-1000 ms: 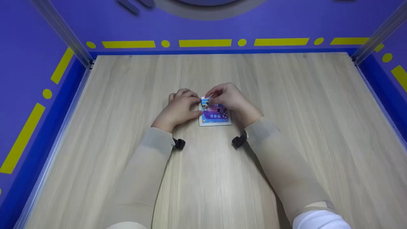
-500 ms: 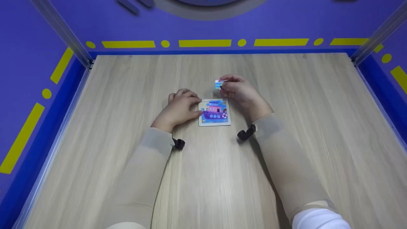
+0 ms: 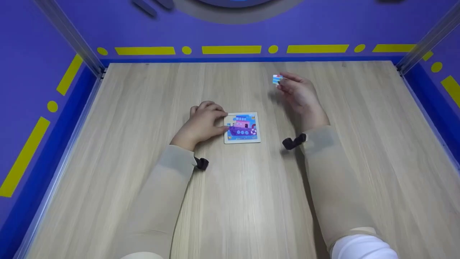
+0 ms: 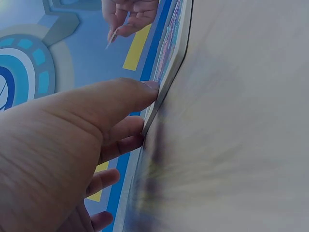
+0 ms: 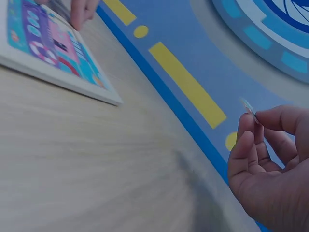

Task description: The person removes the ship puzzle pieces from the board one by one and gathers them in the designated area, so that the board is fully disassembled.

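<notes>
A small square jigsaw puzzle [image 3: 242, 141] with a white frame lies flat on the table, showing a purple and pink ship. Its upper-left corner shows a bare, pale patch. My left hand [image 3: 202, 124] holds the frame at that corner, thumb and index finger on its edge, as the left wrist view [image 4: 149, 92] also shows. Up and to the right, clear of the table, my right hand [image 3: 300, 94] pinches a thin jigsaw piece [image 3: 276, 79] striped blue and white between thumb and fingertips. In the right wrist view the jigsaw piece [image 5: 248, 106] appears nearly edge-on.
The wooden table [image 3: 237, 201] spreads around both arms. A blue back wall [image 3: 230, 36] with yellow marks stands behind it, and blue side walls [image 3: 25, 108] flank it. Black wrist cameras [image 3: 294, 141] sit on both sleeves.
My right hand has lifted the jigsaw piece off the puzzle's upper-left corner and carried it away, up and to the right. The left hand and the puzzle have stayed in place.
</notes>
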